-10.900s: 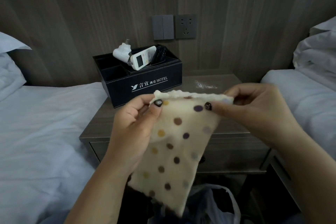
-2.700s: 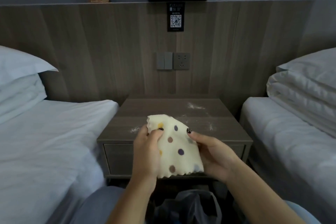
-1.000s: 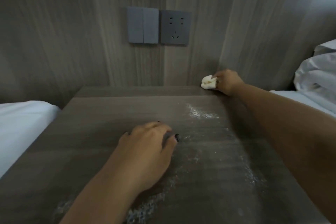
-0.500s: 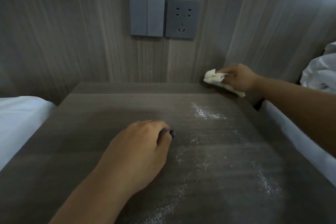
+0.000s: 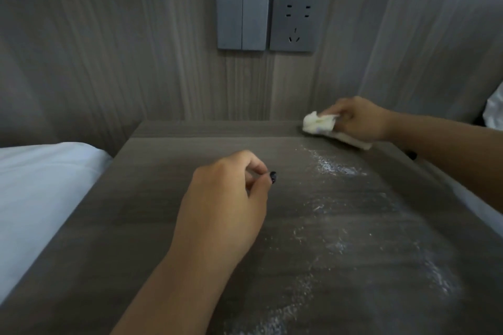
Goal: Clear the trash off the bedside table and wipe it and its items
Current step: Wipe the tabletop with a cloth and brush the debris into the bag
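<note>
Right hand (image 5: 359,119) grips bunched cream cloth (image 5: 318,124) at far right corner of bedside table (image 5: 152,215); left hand (image 5: 226,207) rests mid-table w/ fingers curled, holding nothing. White powder (image 5: 332,168) streaks table's right side. Wood-grain wall behind table w/ grey switch (image 5: 241,18) & socket (image 5: 294,22); white bed (image 5: 40,179) left of table

— What's your table (image 5: 168,226) carrying?
— A grey wood-grain top, set against the wall panel. White powder (image 5: 334,168) lies in a streak right of centre, with thinner smears trailing toward your near edge.
— Anything else on it?
— Your cloth (image 5: 318,126), bunched at the far right corner, pressed there by your right hand (image 5: 359,118). Your left hand (image 5: 226,204) rests mid-table, fingers curled.
</note>
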`<action>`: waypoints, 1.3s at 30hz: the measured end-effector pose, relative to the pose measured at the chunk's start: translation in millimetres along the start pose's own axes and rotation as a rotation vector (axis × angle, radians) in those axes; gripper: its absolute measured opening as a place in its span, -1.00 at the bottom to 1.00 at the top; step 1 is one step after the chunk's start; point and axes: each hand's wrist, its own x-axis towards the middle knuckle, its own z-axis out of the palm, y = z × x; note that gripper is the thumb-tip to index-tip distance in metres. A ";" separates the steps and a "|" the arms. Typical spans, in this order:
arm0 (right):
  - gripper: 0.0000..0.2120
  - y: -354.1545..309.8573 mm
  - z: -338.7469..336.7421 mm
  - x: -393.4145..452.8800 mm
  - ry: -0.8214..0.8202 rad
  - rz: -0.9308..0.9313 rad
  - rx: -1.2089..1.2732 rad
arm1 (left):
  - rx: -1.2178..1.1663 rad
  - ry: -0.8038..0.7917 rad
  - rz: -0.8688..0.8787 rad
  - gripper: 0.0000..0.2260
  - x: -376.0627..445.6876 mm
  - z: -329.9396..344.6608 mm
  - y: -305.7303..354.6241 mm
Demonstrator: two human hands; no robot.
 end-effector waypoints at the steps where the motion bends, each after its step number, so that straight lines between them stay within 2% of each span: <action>1: -0.75 2.5 1.6 9.2 0.052 0.032 -0.023 | -0.003 0.010 -0.009 -0.95 0.5 0.0 -2.0; 6: -0.68 -4.7 29.1 24.8 0.077 0.179 0.052 | 0.023 0.027 -0.041 -0.91 1.3 -3.6 -8.1; 9: -0.78 -15.5 27.5 13.6 0.034 0.018 0.065 | 0.034 0.009 -0.086 -0.89 1.6 -4.3 -4.7; 11: -0.77 -24.1 26.8 -0.2 -0.005 -0.094 0.042 | 0.052 -0.016 -0.087 -0.88 0.8 -5.4 -0.8; 14: -0.72 -28.3 11.8 7.2 -0.112 -0.081 -0.019 | 0.083 -0.067 -0.089 -0.84 -1.4 -6.1 3.2; 17: -0.70 -25.5 8.8 37.8 -0.039 0.044 -0.044 | 0.099 -0.098 -0.108 -0.81 -2.7 -6.3 2.4; 20: -0.66 -33.1 39.2 45.4 0.021 0.167 -0.029 | 0.093 -0.087 -0.109 -0.79 -5.3 -11.0 0.8; 23: -0.69 -41.5 47.1 32.3 0.081 0.067 0.045 | 0.117 -0.061 -0.102 -0.79 -5.9 -17.9 -2.4; 25: -0.73 -45.6 40.4 19.1 -0.005 -0.071 0.047 | 0.141 -0.058 -0.111 -0.79 -6.8 -25.7 -5.6; 28: -0.71 -51.6 19.9 11.4 -0.165 -0.093 -0.001 | 0.208 -0.069 -0.129 -0.76 -11.2 -40.5 -14.9; 32: -0.70 -65.1 14.3 49.4 -0.030 0.042 -0.021 | 0.287 -0.099 -0.183 -0.72 -13.5 -57.3 -34.3; 36: -0.64 -85.7 65.9 55.6 0.044 0.134 -0.065 | 0.303 -0.088 -0.239 -0.70 -20.2 -73.4 -47.9; 37: -0.63 -87.9 68.9 51.5 0.072 0.118 -0.033 | 0.308 -0.088 -0.256 -0.70 -21.6 -77.7 -50.8; 39: -0.65 -91.5 61.6 41.3 0.023 -0.007 0.072 | 0.320 -0.101 -0.296 -0.68 -21.7 -86.4 -57.2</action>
